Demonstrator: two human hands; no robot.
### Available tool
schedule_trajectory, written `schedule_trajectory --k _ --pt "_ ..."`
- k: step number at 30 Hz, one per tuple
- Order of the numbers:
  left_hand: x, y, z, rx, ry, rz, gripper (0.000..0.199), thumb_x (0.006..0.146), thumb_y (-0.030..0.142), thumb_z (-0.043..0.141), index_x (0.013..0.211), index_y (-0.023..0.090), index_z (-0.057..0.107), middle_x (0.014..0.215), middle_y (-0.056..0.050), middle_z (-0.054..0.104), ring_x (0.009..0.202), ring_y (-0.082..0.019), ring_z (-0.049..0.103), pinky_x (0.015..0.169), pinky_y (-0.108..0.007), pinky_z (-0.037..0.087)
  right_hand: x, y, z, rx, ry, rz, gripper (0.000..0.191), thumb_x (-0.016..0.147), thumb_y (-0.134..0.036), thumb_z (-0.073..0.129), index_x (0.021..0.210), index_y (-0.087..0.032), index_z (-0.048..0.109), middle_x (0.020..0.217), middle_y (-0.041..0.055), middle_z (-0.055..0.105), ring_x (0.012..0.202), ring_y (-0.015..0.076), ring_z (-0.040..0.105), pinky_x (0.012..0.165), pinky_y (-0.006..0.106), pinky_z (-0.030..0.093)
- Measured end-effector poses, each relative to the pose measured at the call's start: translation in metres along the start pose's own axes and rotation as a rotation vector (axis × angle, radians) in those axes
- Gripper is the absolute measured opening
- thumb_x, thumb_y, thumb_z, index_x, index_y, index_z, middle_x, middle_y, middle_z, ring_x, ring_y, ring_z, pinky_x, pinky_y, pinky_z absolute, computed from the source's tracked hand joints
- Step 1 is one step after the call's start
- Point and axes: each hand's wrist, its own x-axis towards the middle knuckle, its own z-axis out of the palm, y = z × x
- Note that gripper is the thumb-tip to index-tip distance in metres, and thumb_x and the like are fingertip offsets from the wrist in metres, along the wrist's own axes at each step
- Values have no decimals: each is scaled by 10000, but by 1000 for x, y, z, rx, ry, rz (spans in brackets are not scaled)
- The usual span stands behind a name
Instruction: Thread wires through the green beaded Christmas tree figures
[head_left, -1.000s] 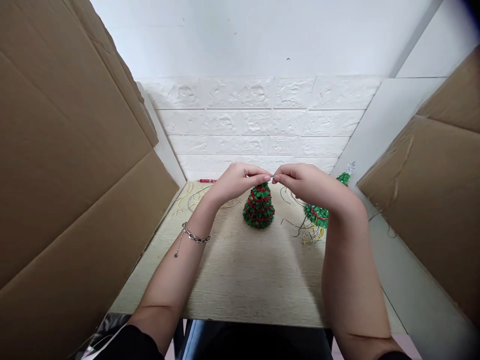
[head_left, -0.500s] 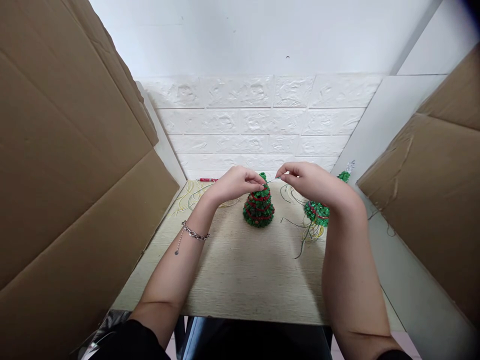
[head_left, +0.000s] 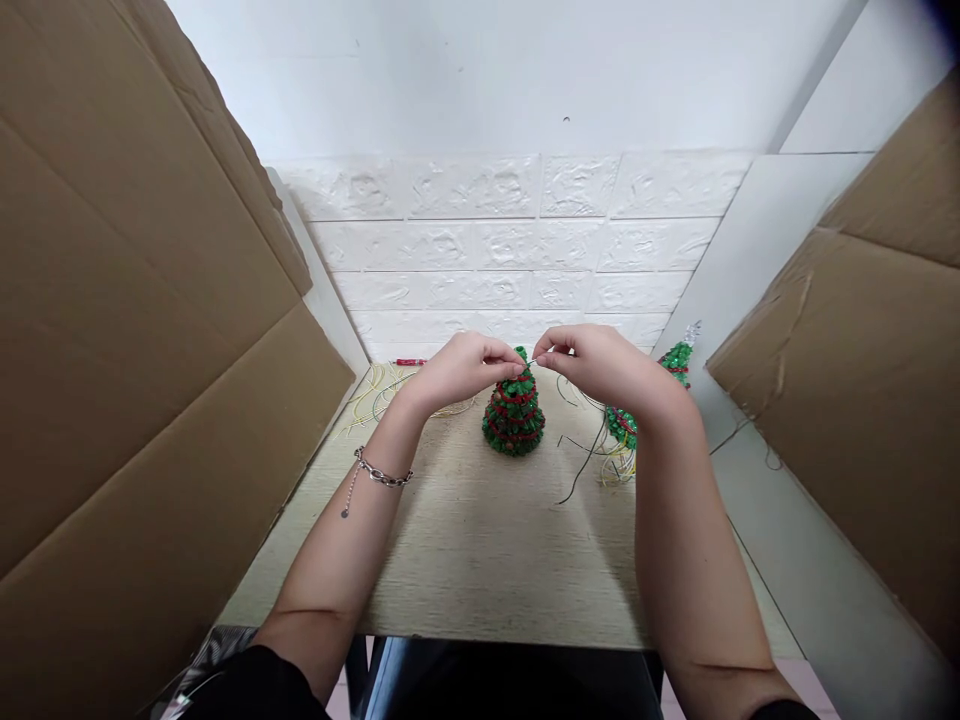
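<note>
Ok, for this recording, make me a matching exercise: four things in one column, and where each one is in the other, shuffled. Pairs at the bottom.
Things
1. Middle tree
2. Bracelet
3. Red stick
4. Other tree

Places
A. Around the left forearm
B. Partly covered by the right arm
C. At the left, near the foot of the white wall
D. Upper part partly covered by the left hand

Pairs: 1-D, 2-A, 3-C, 4-B
</note>
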Motion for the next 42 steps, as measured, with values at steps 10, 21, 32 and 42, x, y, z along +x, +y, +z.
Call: schedule_trajectory --k 10,21,32,42 --pt "-4 -6 -9 -118 -170 -49 258 707 236 539 914 184 684 788 -20 672 706 -122 569 610 -236 419 -4 -5 -3 -13 -18 47 234 787 -306 400 771 -195 606 753 19 595 635 120 468 578 235 334" --pt "-5 -1 -10 -165 -182 -46 220 735 312 576 865 180 693 844 -32 690 777 -141 603 703 -262 455 -10 -7 -11 17 5 42 237 793 -329 400 769 -197 595 705 13 575 627 125 464 582 240 338" --pt "-5 1 -7 -119 -127 -32 287 740 400 560 795 147 685 732 -31 658 658 -114 545 592 -233 403 -10 -9 -8 15 6 31 224 794 -293 410 809 -196 611 694 4 555 598 104 429 562 235 304" --pt "-3 0 -4 178 -27 40 270 771 362 517 699 157 677 594 12 595 547 -70 425 519 -212 289 -3 -8 -1 -43 -1 48 176 733 -257 475 667 -177 617 633 -10 554 553 84 428 529 232 290"
